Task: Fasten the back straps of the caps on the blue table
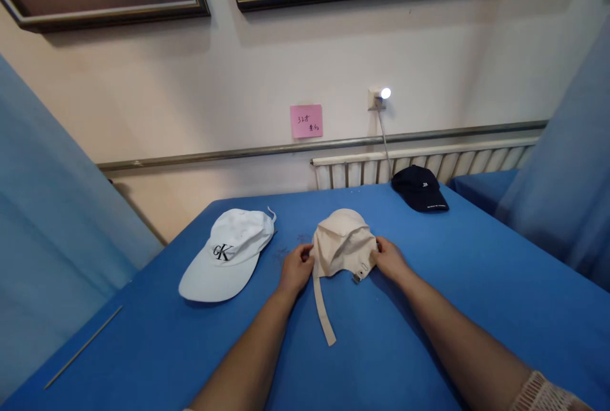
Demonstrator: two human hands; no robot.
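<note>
A beige cap (345,242) lies in the middle of the blue table, its back turned toward me. The loose strap (324,312) hangs from its left side onto the table, and a small metal buckle (356,277) shows at the right side. My left hand (296,268) pinches the cap's left edge near the strap. At the right edge, my right hand (389,258) grips the fabric, its fingertips partly hidden behind it. To the left sits a white cap (238,239) with black letters on its front, untouched.
A dark navy cap (419,187) rests at the table's far right corner. Near the left edge lies a thin stick (83,347). Behind the blue table (381,347) are a radiator (352,173), a metal rail (238,154) and a plugged-in cable (384,134). Blue curtains (52,208) hang at both sides.
</note>
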